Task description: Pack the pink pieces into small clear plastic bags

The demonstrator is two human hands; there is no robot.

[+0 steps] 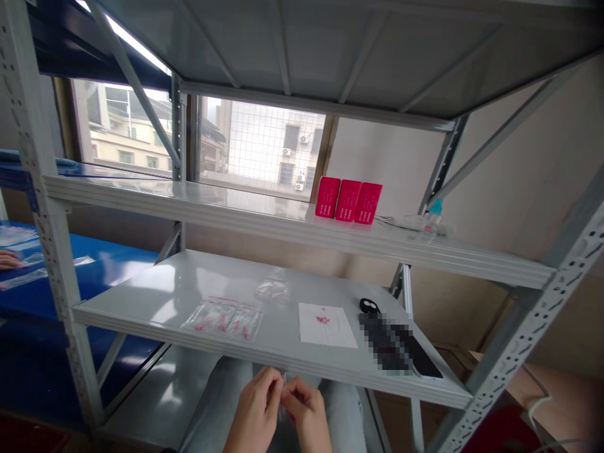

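Note:
My left hand (257, 402) and my right hand (304, 402) are close together above my lap, just in front of the shelf edge. Both are closed, fingertips pinching a small clear plastic bag (284, 412), seen nearly edge-on and mostly hidden by the fingers. On the shelf beyond, a white paper sheet (330, 333) carries a little heap of small red pieces (323, 319). To its left lie clear zip bags (224, 318) with small red pieces inside. Behind them rests another clump of clear bags (274, 286).
A black round object (369, 306) and a dark phone-like slab (418, 352), partly blurred out, lie at the shelf's right. Above stand three red boxes (348, 201) and a blue-capped bottle (434, 217). Another person's hand (10, 260) rests on the blue table (113, 258) at left.

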